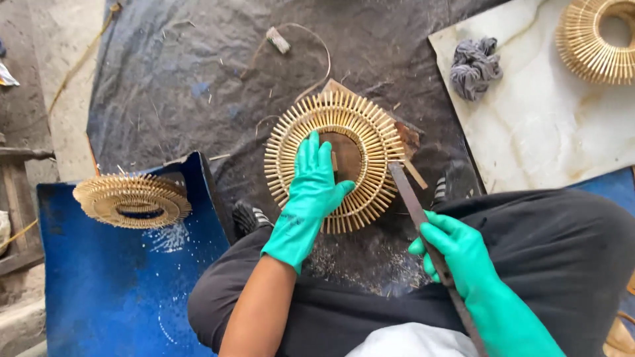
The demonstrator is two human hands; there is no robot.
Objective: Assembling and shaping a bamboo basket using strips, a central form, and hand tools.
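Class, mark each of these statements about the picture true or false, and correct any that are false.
1. The left hand presses flat on a round bamboo ring. True.
2. The right hand holds a paintbrush. False: it grips a long flat metal file.
3. Both hands wear green gloves. True.
4. A grey rag lies on the blue board. False: it lies on the pale marble slab.
5. Another bamboo ring rests on the blue board. True.
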